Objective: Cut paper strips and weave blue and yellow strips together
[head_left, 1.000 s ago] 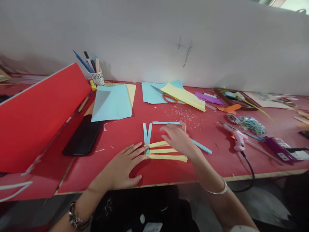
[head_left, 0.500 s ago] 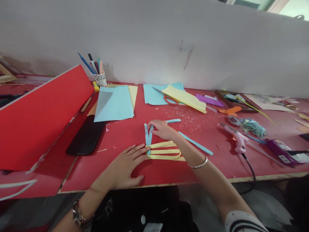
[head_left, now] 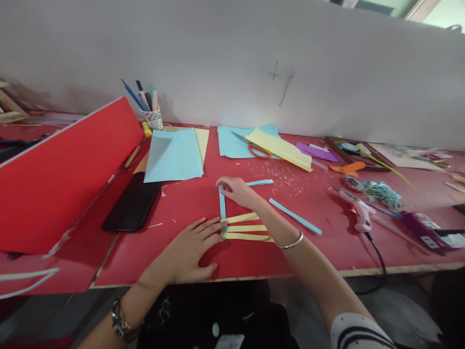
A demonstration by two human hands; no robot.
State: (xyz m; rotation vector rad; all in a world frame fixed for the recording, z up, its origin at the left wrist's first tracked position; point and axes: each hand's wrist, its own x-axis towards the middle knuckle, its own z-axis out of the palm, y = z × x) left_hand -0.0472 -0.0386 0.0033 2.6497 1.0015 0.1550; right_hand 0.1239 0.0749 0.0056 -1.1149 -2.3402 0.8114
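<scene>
- Left hand (head_left: 192, 249): flat on the counter (head_left: 187, 206) near its front edge, fingers spread and grip wide, fingertips at the junction of the strips. It keeps its place, apparently as an anchor.
- Yellow strips (head_left: 247, 228): run from the junction toward the right, partly beneath the right forearm. The forearm now crosses more of them than a second ago.
- Lengthwise blue strip (head_left: 223, 206): leads away from the junction, its far end under the right fingers. It showed a moment ago as one side of a V; the second blue strip is no longer distinguishable and may be covered by the hand or the first strip.
- Right hand (head_left: 238, 190): has shifted leftward from the crosswise blue strip (head_left: 260, 182) to this far end. Its grip is narrow, seemingly pinching the strip. The work, as judged here, now centres on the blue ends.
- Loose blue strip (head_left: 295, 216): right of the forearm, untouched.
- Scissors (head_left: 240, 137): farther back on blue paper, partly under a yellow sheet (head_left: 285, 150), unchanged.
</scene>
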